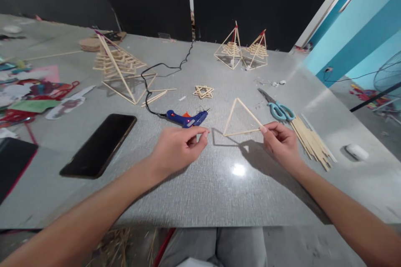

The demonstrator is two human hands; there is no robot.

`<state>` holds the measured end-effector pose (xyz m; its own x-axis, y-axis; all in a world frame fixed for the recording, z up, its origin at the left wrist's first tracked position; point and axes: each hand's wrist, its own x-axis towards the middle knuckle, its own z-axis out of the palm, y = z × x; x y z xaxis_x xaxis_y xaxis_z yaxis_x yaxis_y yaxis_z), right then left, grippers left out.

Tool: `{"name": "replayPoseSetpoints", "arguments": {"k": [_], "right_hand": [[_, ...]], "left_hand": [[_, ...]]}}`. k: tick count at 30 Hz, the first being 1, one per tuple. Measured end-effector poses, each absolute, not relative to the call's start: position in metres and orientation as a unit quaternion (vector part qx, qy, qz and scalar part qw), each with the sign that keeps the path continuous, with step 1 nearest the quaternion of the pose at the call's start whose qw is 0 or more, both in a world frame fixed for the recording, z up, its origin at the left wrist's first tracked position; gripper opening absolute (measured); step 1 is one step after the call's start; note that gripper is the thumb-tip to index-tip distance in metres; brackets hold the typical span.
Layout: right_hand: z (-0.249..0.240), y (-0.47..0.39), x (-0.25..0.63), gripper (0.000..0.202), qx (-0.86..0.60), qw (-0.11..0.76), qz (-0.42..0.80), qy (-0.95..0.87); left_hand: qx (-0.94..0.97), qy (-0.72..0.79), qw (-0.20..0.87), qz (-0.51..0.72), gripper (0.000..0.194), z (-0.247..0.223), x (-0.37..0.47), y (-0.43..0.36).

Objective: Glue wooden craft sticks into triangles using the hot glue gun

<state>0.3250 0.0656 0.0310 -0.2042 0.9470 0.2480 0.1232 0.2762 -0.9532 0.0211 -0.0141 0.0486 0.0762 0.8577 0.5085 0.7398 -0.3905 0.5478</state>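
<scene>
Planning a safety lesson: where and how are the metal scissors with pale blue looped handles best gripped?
Probably by the pale blue handles, from the person's near right: they face that way, while the metal blades point away, toward the far left.

This looks like a craft workshop, or a room used as one. A broad grey table (194,204) bears a corded glue gun (180,117) at the dial's centre, blue-handled scissors (277,104) at three o'clock and thin wooden sticks (308,138) just past them. Stick-built pyramids (116,66) stand at ten and one o'clock, paper scraps (34,106) spread at nine, and loose offcuts (115,244) lie below the table edge at seven.
</scene>
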Motion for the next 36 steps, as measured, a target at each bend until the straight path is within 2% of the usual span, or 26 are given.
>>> {"name": "replayPoseSetpoints", "arguments": {"k": [6,10,18,23,29,36], "right_hand": [[0.036,0.058,0.322,0.038,-0.385,0.463,0.58,-0.548],[0.036,0.053,0.319,0.038,-0.38,0.458,0.588,-0.548],[0.033,0.05,0.32,0.041,-0.37,0.441,0.589,-0.567],[0.034,0.049,0.321,0.042,-0.317,0.353,0.608,-0.637],[0.033,0.042,0.312,0.044,-0.328,0.336,0.502,-0.727],[0.034,0.035,0.293,0.045,-0.327,0.317,0.408,-0.791]], "left_hand": [[0.677,0.534,0.329,0.386,0.038,0.052,0.033,-0.02],[0.635,0.526,0.404,0.396,0.043,0.053,0.041,-0.024],[0.571,0.534,0.474,0.406,0.04,0.058,0.045,-0.029],[0.501,0.534,0.481,0.482,0.047,0.065,0.043,-0.025],[0.472,0.497,0.507,0.523,0.054,0.068,0.044,-0.025],[0.485,0.481,0.479,0.551,0.058,0.063,0.045,-0.024]]}}
